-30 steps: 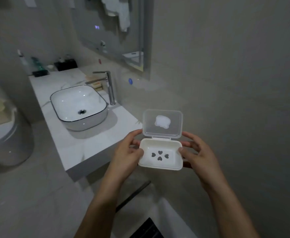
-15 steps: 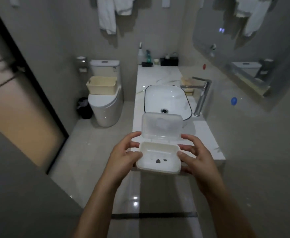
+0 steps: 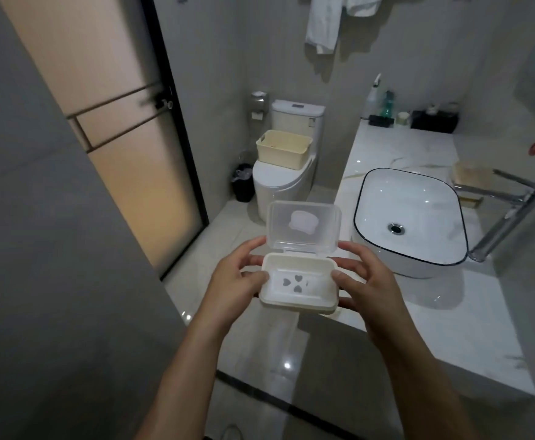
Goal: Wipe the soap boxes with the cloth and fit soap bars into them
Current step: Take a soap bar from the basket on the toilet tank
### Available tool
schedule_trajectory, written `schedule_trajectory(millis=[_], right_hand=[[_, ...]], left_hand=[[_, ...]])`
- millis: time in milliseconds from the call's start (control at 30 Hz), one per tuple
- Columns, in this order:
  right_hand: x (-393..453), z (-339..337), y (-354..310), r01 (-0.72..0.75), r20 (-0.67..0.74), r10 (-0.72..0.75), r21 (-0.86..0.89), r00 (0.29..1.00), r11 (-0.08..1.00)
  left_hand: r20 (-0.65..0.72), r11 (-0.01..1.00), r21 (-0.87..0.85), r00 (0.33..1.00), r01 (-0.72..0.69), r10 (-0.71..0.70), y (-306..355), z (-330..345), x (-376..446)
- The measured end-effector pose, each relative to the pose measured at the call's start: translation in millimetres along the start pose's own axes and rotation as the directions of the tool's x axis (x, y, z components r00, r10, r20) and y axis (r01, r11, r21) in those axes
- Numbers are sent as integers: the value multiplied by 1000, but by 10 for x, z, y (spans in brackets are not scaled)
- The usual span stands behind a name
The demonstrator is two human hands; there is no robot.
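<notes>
At frame centre, soap box (image 3: 298,285) between left hand (image 3: 233,285) and right hand (image 3: 369,289); sink (image 3: 410,222) right, toilet (image 3: 283,182) above.

No legible text, brand or nos. anywhere. Toilet tank (image 3: 298,117) has a small label, too blurred to read. Red round sticker (image 3: 534,148) on wall, unreadable. Soap box (image 3: 298,285): heart cut-outs only, no lettering.

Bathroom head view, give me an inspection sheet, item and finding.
Surface: marble counter with basin and tap.
Job's things: soap box held open, lid up, no soap inside; no cloth in the hands.
Clutter: bottles and dark box at counter's far end.
Hands: left hand and right hand grip the box's ends.
Cables: nothing seen.
Surroundings: toilet bearing a basket, bin, hanging towels, frosted door.
</notes>
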State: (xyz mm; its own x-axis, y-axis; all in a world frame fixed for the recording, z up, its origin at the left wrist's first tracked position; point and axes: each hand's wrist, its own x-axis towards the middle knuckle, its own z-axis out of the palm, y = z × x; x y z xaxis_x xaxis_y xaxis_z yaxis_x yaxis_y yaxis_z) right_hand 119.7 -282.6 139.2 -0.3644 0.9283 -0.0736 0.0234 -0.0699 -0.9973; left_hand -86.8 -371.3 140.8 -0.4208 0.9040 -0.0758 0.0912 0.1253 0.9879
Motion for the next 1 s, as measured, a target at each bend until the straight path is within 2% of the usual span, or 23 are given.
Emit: schedule_trajectory(millis=[500,733,1000], right_hand=[[1232,1227,-5,-35,-41,35,-9,999,999],[1742,1475,19,-68,-27,67,-12,997,998],[2661,1641,-20,-102,36,104,-43,994,994]], left_hand=[[54,996,94,999,-7,2,-96,-1135,1491],[69,995,92,997,30,-36,-208,-1337,2075],[5,995,95,1000,30,-31,-183,-1414,2887]])
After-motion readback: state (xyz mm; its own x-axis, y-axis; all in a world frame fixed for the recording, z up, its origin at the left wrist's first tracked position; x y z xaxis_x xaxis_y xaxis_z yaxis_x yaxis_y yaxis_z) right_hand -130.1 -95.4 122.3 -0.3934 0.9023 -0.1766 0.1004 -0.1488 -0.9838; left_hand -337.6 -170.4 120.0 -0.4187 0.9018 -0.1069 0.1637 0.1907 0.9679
